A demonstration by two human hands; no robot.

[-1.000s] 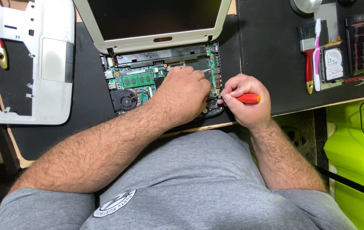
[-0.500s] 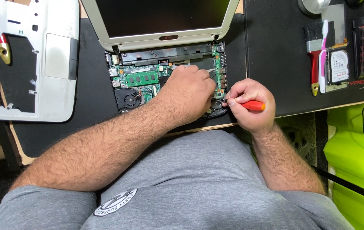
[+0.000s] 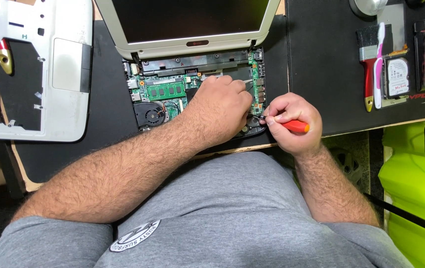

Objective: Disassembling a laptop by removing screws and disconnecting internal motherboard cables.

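While gripping a red-handled screwdriver [image 3: 287, 124] in curled fingers at the near right corner of the opened laptop [image 3: 192, 94], right hand [image 3: 292, 121] pointed its tip inward. Left hand [image 3: 220, 106], half-closed and palm down, rested on the laptop's circuit board [image 3: 165, 92] just right of the fan [image 3: 150, 114], holding nothing visible. Left of the laptop lay its removed cover [image 3: 33, 69].

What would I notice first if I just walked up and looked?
The opened laptop in the middle, its green circuit board bare. The left hand rests inside it, and the right hand grips a red screwdriver at its right edge. The removed grey cover lies at the left.
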